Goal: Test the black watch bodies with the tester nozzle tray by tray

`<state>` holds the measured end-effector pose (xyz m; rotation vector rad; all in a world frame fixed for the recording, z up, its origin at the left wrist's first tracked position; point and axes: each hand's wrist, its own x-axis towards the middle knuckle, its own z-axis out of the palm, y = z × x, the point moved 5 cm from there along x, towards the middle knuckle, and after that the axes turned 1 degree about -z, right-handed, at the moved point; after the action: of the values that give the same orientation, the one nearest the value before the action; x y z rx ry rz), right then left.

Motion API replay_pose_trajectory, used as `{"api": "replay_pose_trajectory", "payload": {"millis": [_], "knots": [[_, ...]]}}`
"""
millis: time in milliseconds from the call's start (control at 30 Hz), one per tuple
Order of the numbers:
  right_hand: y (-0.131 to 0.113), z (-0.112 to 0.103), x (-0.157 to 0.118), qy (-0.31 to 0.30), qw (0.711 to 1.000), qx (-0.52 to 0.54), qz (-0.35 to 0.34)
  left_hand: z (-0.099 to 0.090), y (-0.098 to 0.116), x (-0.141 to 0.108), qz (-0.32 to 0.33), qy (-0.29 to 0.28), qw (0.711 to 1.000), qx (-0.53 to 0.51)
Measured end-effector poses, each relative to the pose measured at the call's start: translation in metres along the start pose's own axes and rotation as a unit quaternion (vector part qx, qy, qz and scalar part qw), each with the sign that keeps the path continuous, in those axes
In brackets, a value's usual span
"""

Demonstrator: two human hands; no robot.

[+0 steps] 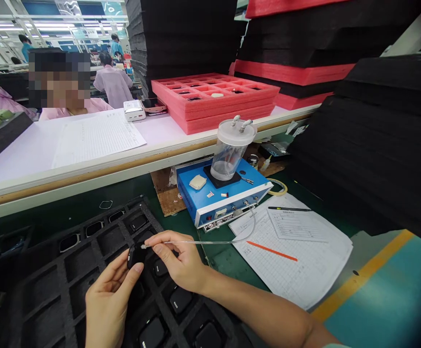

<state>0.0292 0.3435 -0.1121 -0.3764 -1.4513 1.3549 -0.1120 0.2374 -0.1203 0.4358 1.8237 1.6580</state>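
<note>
Device (pixel 132 258): clasped in left hand (pixel 109 297), fingers closed.
Tube (pixel 210 242): pinched by right hand (pixel 187 265) at device.
Foam tray (pixel 62 270): several seated, one held above.

Blue box (pixel 228 193), red foam tray (pixel 210 104)

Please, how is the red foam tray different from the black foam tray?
The red tray is bright red, while the black tray is black. The red tray lies on the raised white shelf; the black tray is lower. The left hand and right hand partly cover the black tray, not the red tray. Both have square compartments.
</note>
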Motion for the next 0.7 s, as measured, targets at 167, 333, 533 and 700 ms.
{"api": "replay_pose_trajectory", "payload": {"millis": [167, 333, 533, 700], "knots": [[0.0007, 0.0003, -0.0005, 0.004, 1.000, -0.010, -0.004, 0.0011, 0.0012, -0.0010, 0.000, -0.003, 1.000, -0.001], [0.0015, 0.0012, -0.0026, 0.002, 1.000, -0.011, -0.001, 0.0015, 0.0021, -0.0021, -0.004, -0.007, 1.000, -0.005], [0.0017, 0.0014, -0.0039, 0.000, 1.000, -0.014, 0.003, 0.0023, 0.0029, -0.0031, -0.001, -0.011, 1.000, -0.001], [0.0011, 0.0009, -0.0024, 0.000, 1.000, -0.009, 0.009, 0.0003, 0.0010, -0.0019, 0.005, -0.019, 1.000, 0.002]]}}
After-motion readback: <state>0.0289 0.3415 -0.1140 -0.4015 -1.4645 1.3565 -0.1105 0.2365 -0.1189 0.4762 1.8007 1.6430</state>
